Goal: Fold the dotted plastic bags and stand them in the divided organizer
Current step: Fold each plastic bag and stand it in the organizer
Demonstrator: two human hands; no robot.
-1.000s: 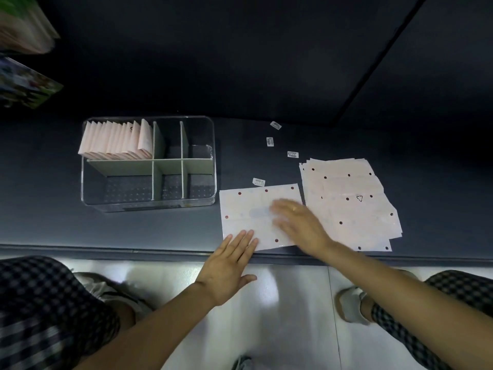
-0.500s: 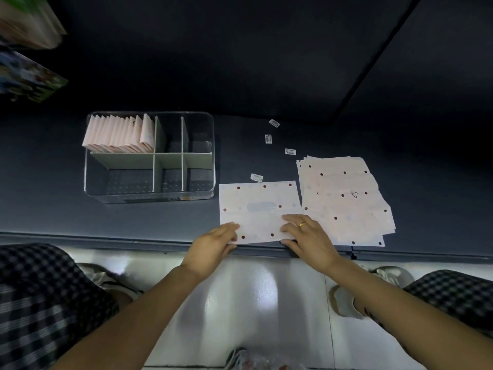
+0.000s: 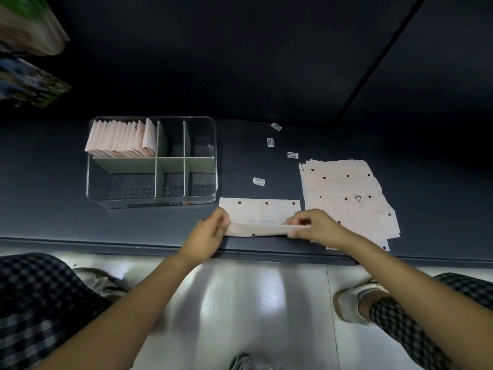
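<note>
A pale pink dotted plastic bag (image 3: 262,212) lies flat near the front edge of the dark shelf (image 3: 266,161). Its near edge is lifted and folded away from me. My left hand (image 3: 210,232) pinches that folded edge at the left corner, and my right hand (image 3: 317,227) pinches it at the right corner. A stack of unfolded dotted bags (image 3: 346,193) lies to the right. The clear divided organizer (image 3: 152,201) stands to the left, with several folded bags (image 3: 122,140) upright in its back left compartment.
Three small white labels (image 3: 270,142) and another one (image 3: 258,181) lie on the shelf between the organizer and the stack. Colourful packages (image 3: 29,84) hang at the upper left. My knees and a shoe (image 3: 349,300) are on the shiny floor below the shelf edge.
Both hands went from pressing the flat bag to gripping its near edge. That edge is now lifted and folded away from me, over the bag's middle.
</note>
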